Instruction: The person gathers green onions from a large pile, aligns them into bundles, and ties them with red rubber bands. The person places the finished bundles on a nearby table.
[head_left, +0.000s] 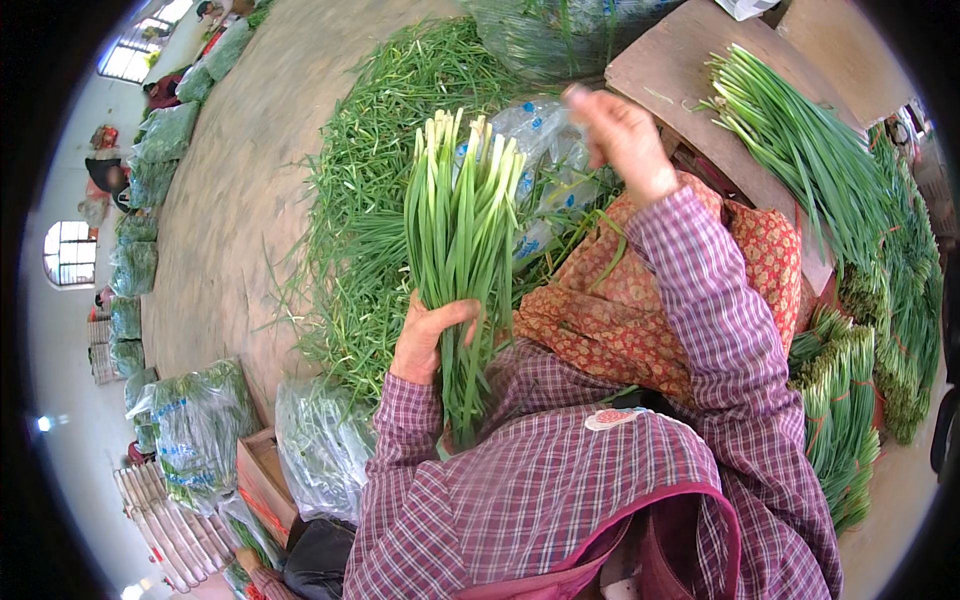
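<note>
My left hand (426, 337) grips a bunch of garlic chives (463, 232) around its green leaves. The pale cut ends point up and away from me, and the leaf tips hang down towards my lap. Off to the right, my right hand (624, 139) is raised apart from the bunch, its fingers curled and blurred. Whether it holds anything small cannot be made out. Below that hand a red flowered cloth (615, 322) covers my knees, with a few loose leaves on it. Clear plastic bags (551, 187) with blue print lie behind the bunch.
Loose chive trimmings (352, 225) heap on the floor ahead. More chives (795, 150) lie on a board (675, 67) at right, near tied bundles (836, 405). A filled plastic bag (202, 427) and a wooden box (266, 472) stand left. A co-worker's hand (251, 559) shows at lower left.
</note>
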